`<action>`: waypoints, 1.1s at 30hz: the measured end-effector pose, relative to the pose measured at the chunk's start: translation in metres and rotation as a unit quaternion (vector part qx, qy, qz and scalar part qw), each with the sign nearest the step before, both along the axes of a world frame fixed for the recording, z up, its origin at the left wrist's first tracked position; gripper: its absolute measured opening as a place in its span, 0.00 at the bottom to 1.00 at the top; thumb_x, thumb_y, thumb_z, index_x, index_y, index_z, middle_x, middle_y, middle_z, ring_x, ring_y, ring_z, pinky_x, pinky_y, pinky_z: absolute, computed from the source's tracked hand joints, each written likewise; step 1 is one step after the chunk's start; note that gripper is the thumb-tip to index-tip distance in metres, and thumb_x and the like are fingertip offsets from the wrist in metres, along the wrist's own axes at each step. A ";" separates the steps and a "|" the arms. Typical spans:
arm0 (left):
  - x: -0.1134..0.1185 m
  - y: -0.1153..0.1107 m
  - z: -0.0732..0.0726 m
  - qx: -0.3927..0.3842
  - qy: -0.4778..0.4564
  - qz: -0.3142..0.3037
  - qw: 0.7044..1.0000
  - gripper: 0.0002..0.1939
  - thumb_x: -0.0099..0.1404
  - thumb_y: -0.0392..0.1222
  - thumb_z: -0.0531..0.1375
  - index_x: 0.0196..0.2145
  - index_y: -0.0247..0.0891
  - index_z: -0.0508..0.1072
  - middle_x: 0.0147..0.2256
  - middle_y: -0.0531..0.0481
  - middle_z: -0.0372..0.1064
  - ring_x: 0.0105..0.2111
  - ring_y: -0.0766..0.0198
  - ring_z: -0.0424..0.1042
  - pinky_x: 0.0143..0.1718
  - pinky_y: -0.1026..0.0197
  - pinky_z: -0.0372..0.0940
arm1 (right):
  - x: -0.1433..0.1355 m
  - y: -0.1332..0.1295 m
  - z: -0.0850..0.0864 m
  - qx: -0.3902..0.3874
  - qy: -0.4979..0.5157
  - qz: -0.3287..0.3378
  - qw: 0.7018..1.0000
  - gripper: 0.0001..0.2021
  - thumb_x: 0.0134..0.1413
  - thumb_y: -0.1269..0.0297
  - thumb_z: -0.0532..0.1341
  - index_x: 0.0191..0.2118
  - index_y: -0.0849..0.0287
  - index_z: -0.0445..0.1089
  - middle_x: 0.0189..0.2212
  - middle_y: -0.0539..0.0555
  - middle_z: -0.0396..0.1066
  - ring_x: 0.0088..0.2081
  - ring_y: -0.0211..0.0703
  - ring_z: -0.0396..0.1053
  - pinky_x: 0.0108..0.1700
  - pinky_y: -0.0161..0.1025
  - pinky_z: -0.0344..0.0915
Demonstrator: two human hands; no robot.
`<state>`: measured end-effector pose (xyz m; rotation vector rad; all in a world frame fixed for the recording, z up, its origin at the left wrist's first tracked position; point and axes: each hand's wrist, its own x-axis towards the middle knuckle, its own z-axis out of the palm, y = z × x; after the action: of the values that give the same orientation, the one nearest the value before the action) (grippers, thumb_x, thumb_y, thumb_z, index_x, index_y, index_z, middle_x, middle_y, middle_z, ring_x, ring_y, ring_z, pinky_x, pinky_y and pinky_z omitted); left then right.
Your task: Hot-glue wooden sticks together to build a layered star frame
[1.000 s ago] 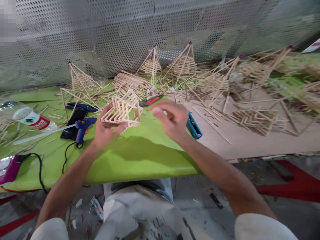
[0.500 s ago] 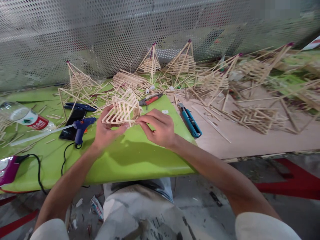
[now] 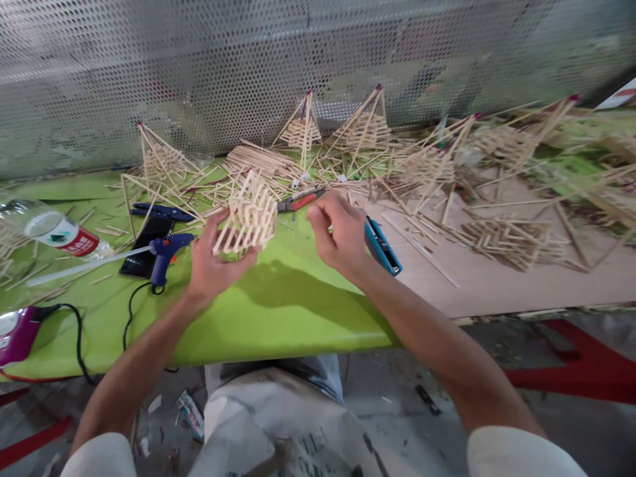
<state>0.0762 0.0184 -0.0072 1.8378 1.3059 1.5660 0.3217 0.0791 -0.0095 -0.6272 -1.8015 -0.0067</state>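
My left hand (image 3: 216, 262) is closed around a small frame of stacked wooden sticks (image 3: 248, 215), raised over the green table cover (image 3: 298, 311) and tilted. Apart from it to the right is my right hand (image 3: 340, 235), its fingers curled and pressed together; whatever they may hold is hidden. Just behind that hand lie red-handled pliers (image 3: 303, 199). A teal utility knife (image 3: 382, 245) rests at its right, partly covered by the hand. Left of my left hand stands a blue glue gun (image 3: 163, 258) with a long clear glue stick in its back.
A black phone (image 3: 144, 248), a plastic bottle (image 3: 64, 232) and a purple device (image 3: 20, 334) with a cable are at the left. A pile of loose sticks (image 3: 261, 162) lies at the back. Several pyramid-shaped stick models (image 3: 365, 126) stand along the perforated metal screen (image 3: 223, 66).
My right hand has left the stick frame and moved right, toward the utility knife. The frame has turned in my left hand, which stays in about the same place.
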 end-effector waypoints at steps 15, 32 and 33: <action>-0.001 -0.002 -0.002 0.009 0.138 0.071 0.988 0.26 0.53 0.42 0.77 0.50 0.45 0.81 0.38 0.50 0.84 0.34 0.56 0.81 0.42 0.58 0.74 | -0.034 -0.035 0.002 -0.113 0.045 0.071 0.990 0.05 0.65 0.63 0.70 0.39 0.57 0.78 0.32 0.52 0.78 0.26 0.34 0.69 0.29 0.35 0.68; 0.003 -0.004 0.004 0.353 0.459 0.136 0.804 0.29 0.74 0.30 0.60 0.70 0.41 0.69 0.39 0.48 0.85 0.38 0.61 0.85 0.46 0.62 0.77 | -0.041 -0.028 -0.003 -0.323 0.085 0.132 0.933 0.09 0.64 0.59 0.63 0.33 0.57 0.69 0.28 0.49 0.70 0.25 0.34 0.65 0.22 0.32 0.59; 0.002 -0.004 0.006 0.355 0.457 0.138 0.804 0.28 0.74 0.31 0.61 0.70 0.40 0.68 0.39 0.48 0.85 0.38 0.60 0.85 0.45 0.62 0.77 | -0.041 -0.026 -0.004 -0.324 0.090 0.131 0.933 0.10 0.64 0.59 0.63 0.33 0.57 0.69 0.28 0.49 0.70 0.25 0.34 0.65 0.23 0.32 0.60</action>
<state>0.0787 0.0146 -0.0011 3.2931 1.4916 1.4311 0.2805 0.0527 -0.0132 -0.8079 -1.6815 0.8302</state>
